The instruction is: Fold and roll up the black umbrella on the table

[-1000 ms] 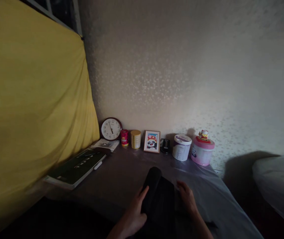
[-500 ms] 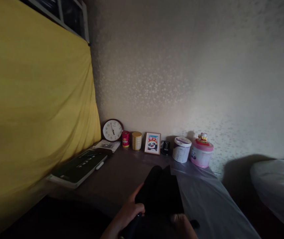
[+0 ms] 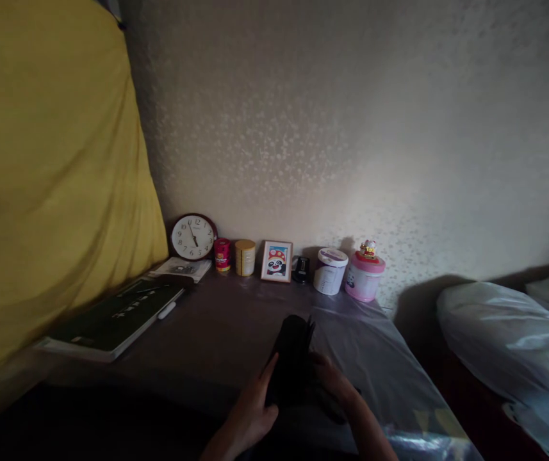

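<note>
My left hand [image 3: 256, 404] grips the left side of a dark black thing with a rounded top and a thin flap [image 3: 289, 358], held above the front part of the table. Its exact kind is lost in the dark. On its right side is my right hand [image 3: 334, 379], fingers bent against the black material and their tips hidden. A loose dark part hangs below the right hand.
Along the wall stand a round clock [image 3: 194, 237], a red can [image 3: 222, 255], a yellow-lidded can [image 3: 245, 258], a framed panda picture [image 3: 277, 262], a small black object [image 3: 302, 270], a white tub [image 3: 330, 273] and a pink-lidded tub [image 3: 364, 276]. A green book [image 3: 115, 317] lies left.
The view has turned to the right. The broad black flap has been drawn in, so the black thing looks narrower. My right hand has moved up along its right side.
</note>
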Motion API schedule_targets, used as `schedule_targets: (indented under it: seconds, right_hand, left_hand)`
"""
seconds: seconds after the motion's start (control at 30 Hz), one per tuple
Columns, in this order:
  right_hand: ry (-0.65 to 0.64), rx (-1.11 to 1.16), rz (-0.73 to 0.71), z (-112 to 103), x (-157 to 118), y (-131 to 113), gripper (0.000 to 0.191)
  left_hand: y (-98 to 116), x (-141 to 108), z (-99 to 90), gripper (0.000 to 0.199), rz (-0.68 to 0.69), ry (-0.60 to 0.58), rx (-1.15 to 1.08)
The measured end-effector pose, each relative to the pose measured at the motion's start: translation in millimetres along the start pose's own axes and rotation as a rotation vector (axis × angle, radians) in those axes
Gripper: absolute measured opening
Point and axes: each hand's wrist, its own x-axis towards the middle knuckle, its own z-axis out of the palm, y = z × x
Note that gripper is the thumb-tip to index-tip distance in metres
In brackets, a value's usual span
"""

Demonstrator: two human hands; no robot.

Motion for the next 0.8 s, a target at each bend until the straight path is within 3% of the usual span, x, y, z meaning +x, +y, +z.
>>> schedule_targets:
  seconds: [0.1,0.17,0.23,0.37,0.57,0.7,0.8]
  right_hand:
    - [0.167,-0.020,0.007,-21.1,-5.8,-4.6,0.039]
    - [0.336,-0.116,-0.022,-31.7,-10.8,-13.7,0.042]
    - [0.417,-0.228,-0.045,-36.3,-16.5,-25.7,0.044]
    - [0.336,-0.356,0.024,-31.2,-26.1,-41.7,0.046]
    - [0.337,-0.506,0.030,-23.3,-24.0,-35.9,0.042]
    - [0.269,-0.335,0.019,-14.6,-9.4,-47.6,0.039]
    - [0.255,-0.175,0.012,3.8,6.7,-60.8,0.040]
  left_hand:
    - [2.0,-0.2,8.2,0.091,-0.058,-0.035,0.083]
    - [6.0,-1.6,11.7,0.092,-0.073,-0.039,0.135]
    - [11.6,-2.8,13.3,0.092,-0.087,-0.045,0.184]
    - [22.8,-3.0,12.9,0.090,-0.143,-0.069,0.266]
    - [24.4,-3.0,14.4,0.092,-0.140,-0.083,0.329]
    - [24.7,-2.6,15.0,0.091,-0.164,-0.088,0.348]
    - [28.6,-1.7,13.7,0.090,-0.171,-0.105,0.347]
